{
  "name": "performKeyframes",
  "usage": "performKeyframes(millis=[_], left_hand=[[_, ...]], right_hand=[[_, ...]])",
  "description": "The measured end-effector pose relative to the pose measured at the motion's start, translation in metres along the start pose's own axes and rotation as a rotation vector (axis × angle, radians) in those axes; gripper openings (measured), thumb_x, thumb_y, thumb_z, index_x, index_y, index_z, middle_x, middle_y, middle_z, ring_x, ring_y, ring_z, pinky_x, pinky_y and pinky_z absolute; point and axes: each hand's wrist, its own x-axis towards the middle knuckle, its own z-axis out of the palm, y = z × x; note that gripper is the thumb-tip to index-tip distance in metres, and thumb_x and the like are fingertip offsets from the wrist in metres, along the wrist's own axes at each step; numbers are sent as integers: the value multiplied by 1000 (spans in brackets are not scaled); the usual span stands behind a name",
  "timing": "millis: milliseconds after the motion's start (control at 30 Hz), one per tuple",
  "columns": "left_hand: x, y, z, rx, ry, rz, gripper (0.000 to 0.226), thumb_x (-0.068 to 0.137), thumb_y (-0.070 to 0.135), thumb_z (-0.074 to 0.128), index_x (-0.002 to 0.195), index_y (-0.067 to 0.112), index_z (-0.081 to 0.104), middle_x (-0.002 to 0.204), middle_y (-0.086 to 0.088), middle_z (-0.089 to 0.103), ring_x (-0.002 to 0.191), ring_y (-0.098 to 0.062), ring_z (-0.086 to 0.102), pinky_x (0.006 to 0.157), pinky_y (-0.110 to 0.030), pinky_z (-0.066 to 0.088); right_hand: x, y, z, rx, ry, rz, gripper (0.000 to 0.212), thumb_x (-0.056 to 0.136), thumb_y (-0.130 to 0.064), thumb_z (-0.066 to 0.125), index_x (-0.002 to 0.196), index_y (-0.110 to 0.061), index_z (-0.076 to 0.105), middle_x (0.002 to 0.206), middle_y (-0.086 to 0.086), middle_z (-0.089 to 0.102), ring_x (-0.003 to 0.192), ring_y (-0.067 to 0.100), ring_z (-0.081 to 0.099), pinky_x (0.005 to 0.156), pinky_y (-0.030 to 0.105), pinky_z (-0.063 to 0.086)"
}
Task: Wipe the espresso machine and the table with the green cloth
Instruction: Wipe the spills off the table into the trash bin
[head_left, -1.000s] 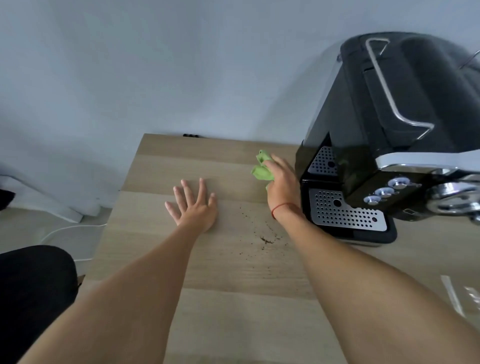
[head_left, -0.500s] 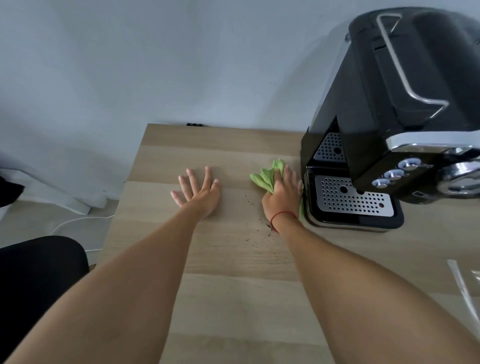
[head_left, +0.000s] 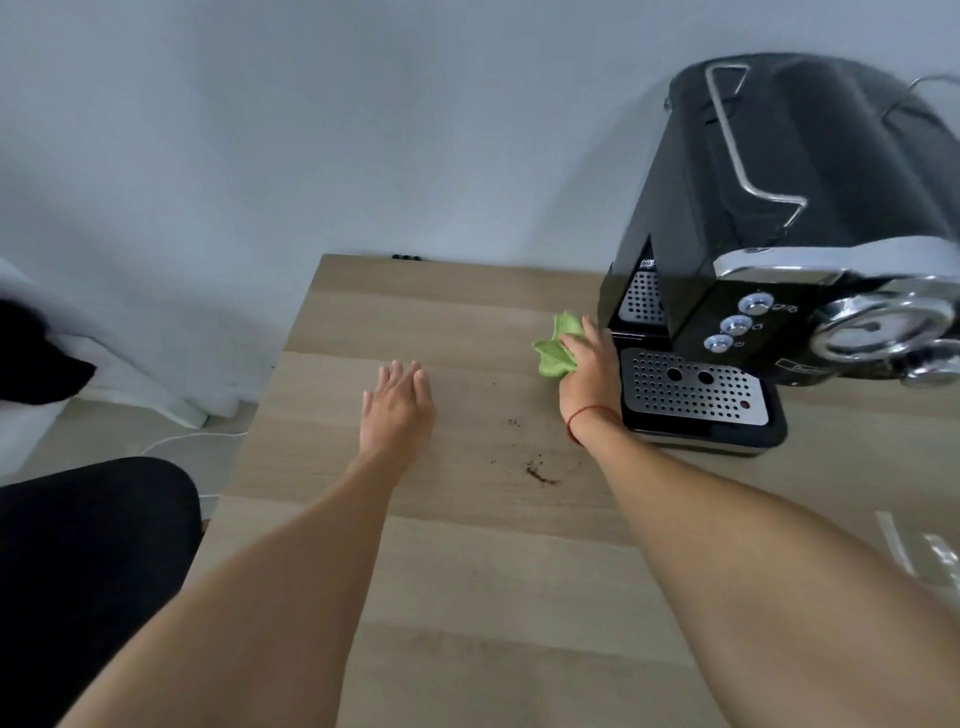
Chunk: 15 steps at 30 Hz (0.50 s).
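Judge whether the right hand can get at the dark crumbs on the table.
Probably yes: the dark crumbs lie on bare table near the right hand gripping the green cloth, nothing between.

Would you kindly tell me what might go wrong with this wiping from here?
The coffee grounds lie nearer the person than the green cloth; a sweep toward the table edge may push them onto the floor. The right hand grips the cloth right beside the espresso machine and may knock its drip tray.
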Motion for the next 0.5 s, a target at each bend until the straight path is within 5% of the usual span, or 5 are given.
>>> performKeyframes(millis=[167,300,400,500], left_hand=[[-21,-27,7,61,47,-30,47,102,29,22,143,14,39,157,-6,25,147,-23,15,118,-44,12],[-34,-27,0,-63,34,-11,47,104,27,24,147,13,35,158,-8,24,148,-21,15,118,-39,11],[-39,-37,-9,-53,90,-55,48,103,26,29,149,12,31,159,-8,21,148,-20,14,118,-38,12],[-42,-57,-10,118,132,-221,55,101,32,28,154,23,15,162,-5,4,149,-20,-1,119,-44,-1]], right_hand=[[-32,-18,39,-39,-315,-106,67,80,14,41,138,-20,49,155,-5,29,148,19,11,118,31,-4],[-58,-21,40,7,-475,-129,63,81,13,40,131,-20,58,151,-1,38,144,20,26,119,26,13],[-51,-22,17,119,-382,-58,59,79,13,39,121,-17,66,141,-1,52,129,20,48,104,21,39],[-25,-26,9,79,-191,-46,60,82,14,38,131,-16,57,152,3,35,138,25,36,113,32,31]])
